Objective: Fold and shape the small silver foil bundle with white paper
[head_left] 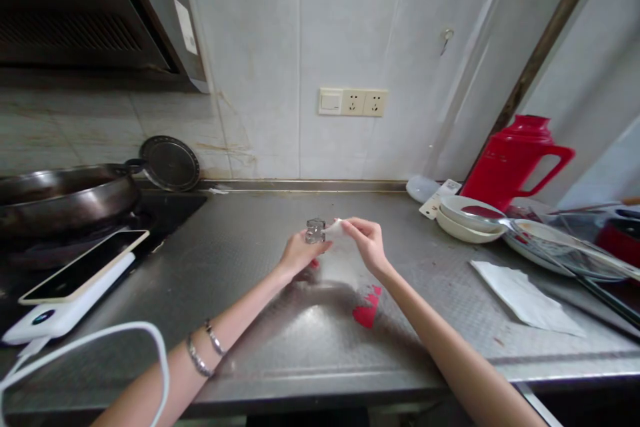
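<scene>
My left hand (pixel 301 255) is closed around a small clear glass jar (pixel 315 231) above the steel counter (pixel 250 340). The jar's full shape is too small to make out. Just right of it, my right hand (pixel 366 237) pinches a small white piece that looks like tissue (pixel 335 227), its tip beside the jar; whether it touches the glass I cannot tell. A small red bit (pixel 314 263) shows under my left hand. Nearer to me lies a flat red piece with a ragged upper edge (pixel 367 307).
At left are a metal pan (pixel 70 197), a phone (pixel 85 265), a white power bank (pixel 70 303) with its cable (pixel 115 329), and a round dark lid (pixel 170 163). To the right stand a red thermos (pixel 510 163), stacked bowls (pixel 467 230) and a folded white tissue (pixel 525 297).
</scene>
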{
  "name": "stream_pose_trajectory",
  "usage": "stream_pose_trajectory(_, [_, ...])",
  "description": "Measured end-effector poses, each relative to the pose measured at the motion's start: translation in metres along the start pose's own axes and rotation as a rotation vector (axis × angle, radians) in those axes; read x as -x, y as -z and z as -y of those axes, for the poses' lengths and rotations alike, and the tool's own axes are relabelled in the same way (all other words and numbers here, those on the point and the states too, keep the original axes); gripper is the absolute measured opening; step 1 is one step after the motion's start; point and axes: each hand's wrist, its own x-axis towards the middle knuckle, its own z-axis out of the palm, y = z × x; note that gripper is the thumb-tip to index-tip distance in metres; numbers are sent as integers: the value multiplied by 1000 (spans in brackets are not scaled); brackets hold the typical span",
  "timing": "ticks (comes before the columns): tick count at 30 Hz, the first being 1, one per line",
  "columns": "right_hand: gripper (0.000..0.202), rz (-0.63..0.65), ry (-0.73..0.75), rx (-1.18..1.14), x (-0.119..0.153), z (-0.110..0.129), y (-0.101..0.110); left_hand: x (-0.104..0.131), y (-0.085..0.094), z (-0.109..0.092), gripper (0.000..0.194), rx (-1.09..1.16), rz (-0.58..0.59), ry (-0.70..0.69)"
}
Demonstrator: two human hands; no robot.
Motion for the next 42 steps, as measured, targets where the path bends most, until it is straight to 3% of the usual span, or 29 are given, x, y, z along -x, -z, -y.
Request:
stream_pose_trajectory(3, [35,-238,-84,-16,-9,-8,2,1,-2,3,46,-64,-33,-22])
stream_pose_trajectory(5, [37,-280,-126,-42,-12,-14,-1,4,-3,4,43,-128,-27,-93])
stream_pose_trajectory(8, [39,-111,-267,-162,-10,-20,-7,9,-4,3,47,-211,-17,-217])
stream_pose_trajectory(11, [40,92,-374,-309,-5,-18,-13,9,-3,1,57,-239,-63,-256])
stream_pose_trajectory(14, [44,254,-330,-396,-1,-13,-14,6,-1,2,58,-249,-108,-254])
stream_pose_trajectory(17, [59,338,-264,-398,0,-9,-15,2,1,3,55,-240,-134,-268])
stream_pose_trajectory(24, [64,233,-238,-337,3,-5,-20,4,1,3,54,-259,-111,-311])
stream_pose_trajectory(29, [59,151,-283,-312,2,0,-20,1,1,6,110,-226,-23,-361])
stream_pose_trajectory(32, [46,134,-356,-324,2,0,-19,1,3,9,127,-271,-25,-505])
stream_pose_trajectory(36, [37,146,-464,-362,3,-3,-21,-1,6,13,128,-335,-10,-618])
stream_pose_trajectory(42, [39,152,-530,-405,5,-11,-24,-5,9,16,103,-390,-15,-598])
